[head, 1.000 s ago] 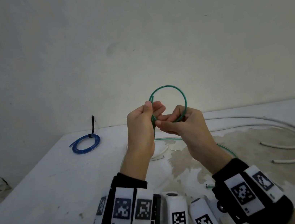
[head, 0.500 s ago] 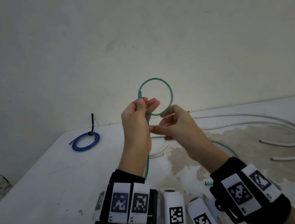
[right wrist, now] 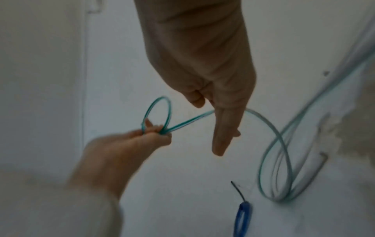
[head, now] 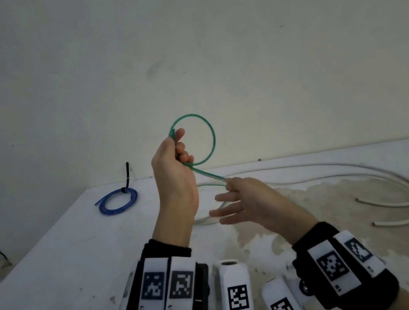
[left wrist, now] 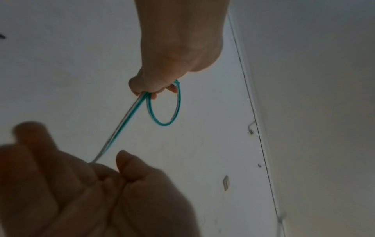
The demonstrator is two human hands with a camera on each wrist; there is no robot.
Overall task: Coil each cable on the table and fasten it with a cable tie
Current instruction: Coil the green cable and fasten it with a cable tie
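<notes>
Pinching the green cable into a small loop with the left grip, up at mid-frame above the desk, letting the tail run down-right across the right grip, fingers straight and spread, then onto the desk behind.

1. We lose the green cable behind the right hand; we cannot tell whether it grips.
2. The left wrist view blurs that hand.
3. The bottom edge cuts off the blue coil.
</notes>
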